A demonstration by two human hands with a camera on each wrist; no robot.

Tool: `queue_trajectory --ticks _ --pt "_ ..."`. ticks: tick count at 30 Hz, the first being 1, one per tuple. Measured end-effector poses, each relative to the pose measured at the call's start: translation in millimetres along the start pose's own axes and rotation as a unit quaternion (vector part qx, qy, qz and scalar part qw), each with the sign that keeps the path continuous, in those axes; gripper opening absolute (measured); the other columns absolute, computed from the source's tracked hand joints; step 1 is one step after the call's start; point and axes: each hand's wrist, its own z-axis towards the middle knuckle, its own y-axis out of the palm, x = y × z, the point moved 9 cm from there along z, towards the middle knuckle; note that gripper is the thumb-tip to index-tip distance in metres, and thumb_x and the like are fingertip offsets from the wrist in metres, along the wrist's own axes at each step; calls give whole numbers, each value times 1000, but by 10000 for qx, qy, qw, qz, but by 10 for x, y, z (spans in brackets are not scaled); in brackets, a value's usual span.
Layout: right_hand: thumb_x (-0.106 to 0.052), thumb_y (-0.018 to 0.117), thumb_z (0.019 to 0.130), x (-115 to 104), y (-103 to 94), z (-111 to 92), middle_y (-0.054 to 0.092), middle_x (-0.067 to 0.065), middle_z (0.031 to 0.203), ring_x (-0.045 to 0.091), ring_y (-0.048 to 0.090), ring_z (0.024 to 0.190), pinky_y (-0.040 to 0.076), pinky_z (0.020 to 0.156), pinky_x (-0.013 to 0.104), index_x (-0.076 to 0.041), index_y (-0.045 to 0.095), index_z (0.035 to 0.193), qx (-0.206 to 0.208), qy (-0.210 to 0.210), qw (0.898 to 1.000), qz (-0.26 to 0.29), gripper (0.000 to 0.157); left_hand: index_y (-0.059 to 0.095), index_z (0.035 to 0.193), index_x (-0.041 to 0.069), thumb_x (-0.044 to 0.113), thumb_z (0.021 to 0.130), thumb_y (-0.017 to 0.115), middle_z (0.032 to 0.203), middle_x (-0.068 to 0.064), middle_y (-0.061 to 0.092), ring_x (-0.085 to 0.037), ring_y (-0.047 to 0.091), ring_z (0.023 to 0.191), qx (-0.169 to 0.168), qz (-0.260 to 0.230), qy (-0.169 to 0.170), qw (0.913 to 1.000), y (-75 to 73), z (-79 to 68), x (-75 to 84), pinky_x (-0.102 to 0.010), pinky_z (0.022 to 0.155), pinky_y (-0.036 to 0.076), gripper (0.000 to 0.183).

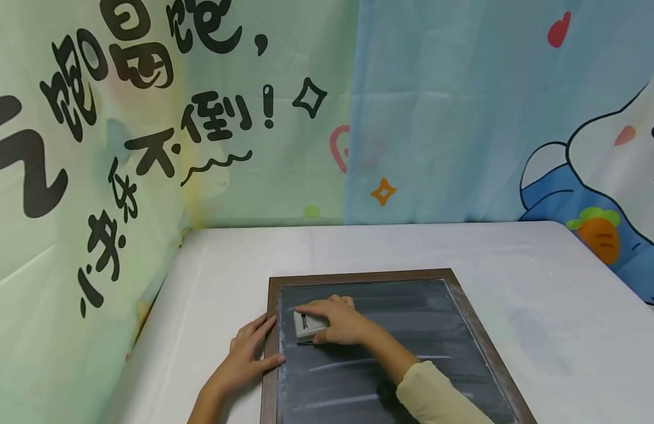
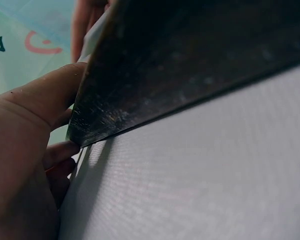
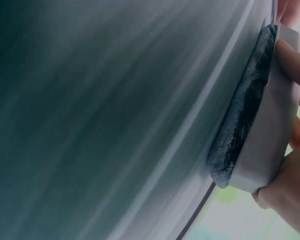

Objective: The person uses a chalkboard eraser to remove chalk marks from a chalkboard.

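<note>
A pale yellow sleeve [image 1: 441,393] (plain, faintly creased) ends partway along the right forearm [image 1: 389,351].

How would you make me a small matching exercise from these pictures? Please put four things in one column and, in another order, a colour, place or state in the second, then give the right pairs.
Things:
1. Left hand
2. Right hand
3. Eraser
4. Frame

Descriptions:
A. Pale grey body, dark fuzzy underside
B. Brown, bordering the dark board
C. Touching the brown border's left side
D. Gripping the pale grey tool

Right pairs: 1-C, 2-D, 3-A, 4-B.
</note>
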Motion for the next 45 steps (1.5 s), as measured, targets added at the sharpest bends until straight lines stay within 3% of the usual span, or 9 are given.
queue_trajectory --ticks 6,11,19,28,34,45 --pt "-16 74 74 -211 161 142 54 4 131 19 46 92 25 82 40 -18 52 129 136 36 9998 148 59 34 141 8 34 78 71 145 -19 30 -41 24 132 34 -4 -109 9999 24 -23 -35 -61 99 18 78" --pt "-14 74 73 -267 208 141 56 4 129 20 47 94 25 84 41 -16 54 128 419 42 9984 387 59 28 142 5 37 77 71 144 -19 32 -40 24 132 7 -30 -178 9998 66 -45 -67 -60 101 17 84" --pt "-21 72 76 -223 165 104 52 4 133 24 47 102 27 86 44 -19 49 132 223 12 9997 -67 61 31 142 9 37 78 70 145 -17 30 -40 23 133 52 -39 -156 9999 38 -33 -53 -61 101 17 80" --pt "-19 70 78 10 -3 -65 48 8 136 28 46 105 26 85 51 -16 46 134 -6 166 9998 122 61 34 141 11 35 79 69 146 -17 30 -39 24 133 64 -21 -116 9999 15 -15 -28 -61 100 17 75" --pt "-20 70 78 278 -163 -257 47 10 137 34 45 113 25 89 56 -15 45 135 115 291 9992 240 63 33 141 11 34 79 69 146 -18 29 -40 23 132 45 -11 -66 10000 5 -2 -22 -61 100 17 75" --pt "-26 69 78 735 -471 -679 48 13 135 21 46 94 26 83 52 -13 44 135 371 512 9978 184 64 31 142 12 35 80 68 146 -18 27 -40 22 133 -12 -45 -49 10000 22 0 -26 -61 101 15 76"
